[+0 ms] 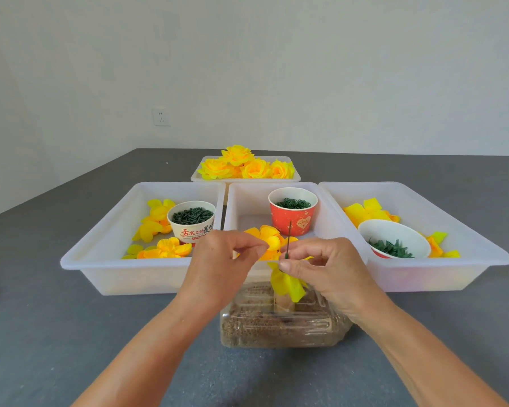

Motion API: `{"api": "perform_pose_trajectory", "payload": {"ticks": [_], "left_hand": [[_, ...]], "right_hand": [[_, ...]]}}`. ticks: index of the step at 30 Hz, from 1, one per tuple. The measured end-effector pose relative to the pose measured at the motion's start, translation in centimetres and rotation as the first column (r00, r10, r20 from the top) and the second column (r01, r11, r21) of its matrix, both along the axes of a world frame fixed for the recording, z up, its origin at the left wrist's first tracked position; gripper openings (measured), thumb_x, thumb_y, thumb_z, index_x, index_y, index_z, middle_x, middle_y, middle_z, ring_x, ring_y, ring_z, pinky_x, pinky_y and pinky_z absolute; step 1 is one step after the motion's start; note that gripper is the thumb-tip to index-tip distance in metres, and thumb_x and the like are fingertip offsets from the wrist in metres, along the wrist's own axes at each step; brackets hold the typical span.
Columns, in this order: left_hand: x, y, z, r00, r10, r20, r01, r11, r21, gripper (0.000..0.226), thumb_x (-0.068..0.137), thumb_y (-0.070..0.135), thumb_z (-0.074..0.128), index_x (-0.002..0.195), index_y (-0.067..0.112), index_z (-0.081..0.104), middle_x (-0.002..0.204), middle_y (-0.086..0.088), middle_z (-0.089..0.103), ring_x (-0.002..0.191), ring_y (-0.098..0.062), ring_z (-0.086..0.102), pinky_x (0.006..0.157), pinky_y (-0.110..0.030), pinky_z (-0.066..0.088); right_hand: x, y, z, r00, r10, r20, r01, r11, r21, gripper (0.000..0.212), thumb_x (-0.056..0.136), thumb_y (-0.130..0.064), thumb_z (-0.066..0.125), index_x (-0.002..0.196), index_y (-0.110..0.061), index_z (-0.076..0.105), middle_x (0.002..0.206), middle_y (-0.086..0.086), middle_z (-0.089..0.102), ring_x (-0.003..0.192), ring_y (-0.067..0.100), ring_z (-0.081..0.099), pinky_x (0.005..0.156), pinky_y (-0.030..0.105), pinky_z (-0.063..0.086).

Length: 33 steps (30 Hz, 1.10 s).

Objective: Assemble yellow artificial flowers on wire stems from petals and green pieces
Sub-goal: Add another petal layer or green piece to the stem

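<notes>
Filling grey table before white wall.

Grey table bears four white trays and a clear container

A plain indoor room is serving as a small handcraft workstation. A bare white wall carrying a single wall socket at eleven o'clock is backing a dark grey table. White plastic trays are sitting side by side across the table, holding sorted yellow petals and paper cups of small green parts, while a farther tray at twelve o'clock is holding finished yellow flowers.
</notes>
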State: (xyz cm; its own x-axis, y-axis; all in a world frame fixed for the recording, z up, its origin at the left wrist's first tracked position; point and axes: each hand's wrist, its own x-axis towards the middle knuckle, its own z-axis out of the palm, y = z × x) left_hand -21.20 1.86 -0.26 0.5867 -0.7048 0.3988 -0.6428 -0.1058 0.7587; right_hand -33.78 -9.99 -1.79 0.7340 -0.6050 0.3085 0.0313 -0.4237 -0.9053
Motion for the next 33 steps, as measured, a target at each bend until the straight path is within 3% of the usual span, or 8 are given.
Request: {"api": "perform_pose_trajectory", "payload": {"ticks": [6, 9, 13, 15, 20, 25, 28, 33], "left_hand": [[-0.3, -0.4, -0.3, 0.999, -0.038, -0.032, 0.038, 0.999, -0.029, 0.009, 0.084, 0.017, 0.068, 0.083, 0.019, 0.076, 0.08, 0.011, 0.072, 0.079, 0.0, 0.063, 0.075, -0.013, 0.045], [-0.5, -0.6, -0.4, 0.998, -0.046, -0.045, 0.045, 0.998, -0.032, 0.01, 0.083, 0.016, 0.069, 0.08, 0.022, 0.076, 0.077, 0.011, 0.072, 0.078, -0.004, 0.063, 0.075, -0.019, 0.047], [-1.1, -0.4, -0.5, 0.994, -0.097, -0.054, 0.096, 0.995, -0.026, 0.026, 0.079, 0.017, 0.073, 0.069, 0.041, 0.07, 0.073, 0.016, 0.07, 0.074, 0.003, 0.062, 0.07, -0.015, 0.047], [-1.4, -0.4, -0.7, 0.991, -0.117, -0.061, 0.115, 0.993, -0.034, 0.021, 0.075, 0.019, 0.075, 0.073, 0.04, 0.071, 0.075, 0.014, 0.07, 0.074, 0.003, 0.062, 0.07, -0.013, 0.047], [-1.9, -1.1, -1.2, 0.991, -0.112, -0.071, 0.106, 0.992, -0.075, 0.008, 0.072, 0.018, 0.078, 0.073, 0.025, 0.075, 0.076, 0.005, 0.069, 0.073, -0.006, 0.063, 0.071, -0.021, 0.049], [-1.5, -1.6, -1.7, 0.992, -0.095, -0.085, 0.092, 0.995, -0.036, 0.008, 0.072, 0.024, 0.079, 0.066, 0.023, 0.072, 0.072, 0.006, 0.067, 0.072, -0.005, 0.061, 0.069, -0.022, 0.047], [-1.3, -1.8, -2.1, 0.988, -0.107, -0.111, 0.105, 0.994, -0.028, 0.009, 0.073, 0.024, 0.078, 0.066, 0.022, 0.072, 0.072, 0.006, 0.068, 0.073, -0.005, 0.061, 0.07, -0.021, 0.047], [-1.2, -1.8, -2.1, 0.981, -0.142, -0.134, 0.142, 0.99, -0.012, 0.012, 0.073, 0.023, 0.077, 0.064, 0.022, 0.07, 0.072, 0.006, 0.067, 0.073, -0.008, 0.061, 0.067, -0.015, 0.046]], "right_hand": [[0.1, 0.2, -1.0, 1.0, -0.027, -0.015, 0.026, 0.999, -0.022, 0.018, 0.072, -0.02, 0.078, 0.061, -0.032, 0.07, 0.083, -0.013, 0.073, 0.066, -0.006, 0.059, 0.082, 0.041, 0.049], [0.1, 0.3, -1.2, 0.999, -0.022, -0.03, 0.021, 1.0, -0.016, 0.015, 0.073, -0.022, 0.077, 0.066, -0.034, 0.072, 0.084, -0.014, 0.073, 0.069, -0.004, 0.06, 0.086, 0.046, 0.049], [0.2, 0.4, -1.3, 1.0, -0.027, 0.016, 0.027, 1.0, -0.014, 0.007, 0.07, -0.031, 0.077, 0.065, -0.031, 0.072, 0.085, -0.011, 0.073, 0.079, 0.001, 0.065, 0.082, 0.032, 0.05], [0.2, 0.4, -1.2, 0.998, -0.046, 0.037, 0.047, 0.999, -0.024, 0.005, 0.065, -0.038, 0.075, 0.064, -0.034, 0.072, 0.088, -0.009, 0.073, 0.086, -0.001, 0.065, 0.079, 0.021, 0.05], [-1.0, -0.9, -0.6, 0.998, 0.061, -0.005, -0.058, 0.975, 0.215, 0.02, 0.079, -0.001, 0.07, 0.081, -0.02, 0.074, 0.099, 0.003, 0.073, 0.09, 0.006, 0.068, 0.08, 0.022, 0.054], [0.0, -3.3, 0.4, 0.991, -0.124, 0.041, 0.118, 0.985, 0.128, 0.02, 0.081, -0.002, 0.067, 0.077, -0.021, 0.073, 0.079, -0.008, 0.073, 0.077, 0.001, 0.065, 0.074, 0.013, 0.05], [2.4, -5.5, 0.5, 0.98, -0.183, -0.073, 0.187, 0.981, 0.053, 0.013, 0.082, -0.003, 0.067, 0.082, -0.015, 0.072, 0.079, -0.002, 0.07, 0.078, 0.008, 0.063, 0.078, 0.024, 0.05], [7.8, -8.4, -0.4, 0.866, -0.197, -0.46, 0.134, 0.977, -0.166, 0.017, 0.08, -0.01, 0.068, 0.094, 0.0, 0.07, 0.099, 0.014, 0.069, 0.092, 0.022, 0.06, 0.085, 0.033, 0.049]]}}
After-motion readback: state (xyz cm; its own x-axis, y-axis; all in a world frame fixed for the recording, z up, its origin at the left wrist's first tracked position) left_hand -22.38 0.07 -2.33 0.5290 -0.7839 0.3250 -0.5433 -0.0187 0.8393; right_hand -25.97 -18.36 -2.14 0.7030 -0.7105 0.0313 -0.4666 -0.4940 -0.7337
